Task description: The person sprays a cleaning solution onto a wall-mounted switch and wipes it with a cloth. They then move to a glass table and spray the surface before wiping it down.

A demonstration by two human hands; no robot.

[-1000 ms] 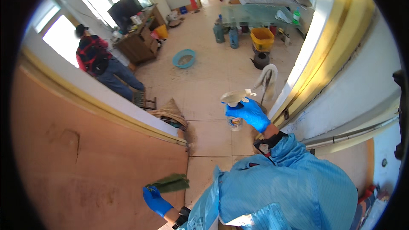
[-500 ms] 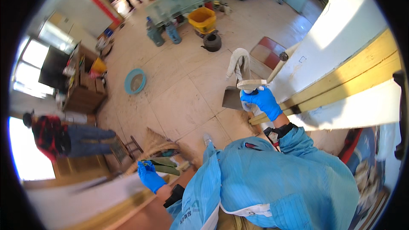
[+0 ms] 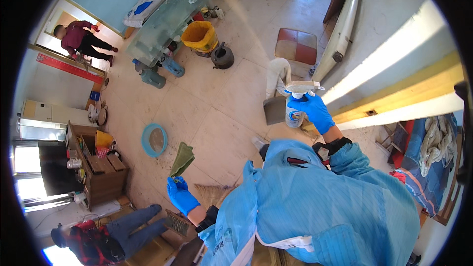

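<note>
My right hand [image 3: 314, 111], in a blue glove, is closed round the neck of a spray bottle [image 3: 294, 117] with a pale trigger head. It is held out in front of me on the right. A folded green cloth [image 3: 183, 159] stands up from my left hand [image 3: 181, 194], also gloved in blue, whose fingers pinch its lower end. Behind the bottle, a dustpan [image 3: 274, 110] and a whitish cloth-like thing [image 3: 277, 76] stand near the wall.
A blue basin [image 3: 146, 140] sits on the floor, left of centre. Farther off are a yellow bucket [image 3: 199, 36], a dark kettle [image 3: 222, 57] and a glass table [image 3: 148, 32]. A checked stool [image 3: 295, 45] is by the right wall. One person [image 3: 79, 39] is at the doorway, another [image 3: 98, 241] at lower left.
My view has turned and shifted, so the room appears moved. The green cloth, which lay sideways from my left hand, now points up. The spray bottle is still in my right hand.
</note>
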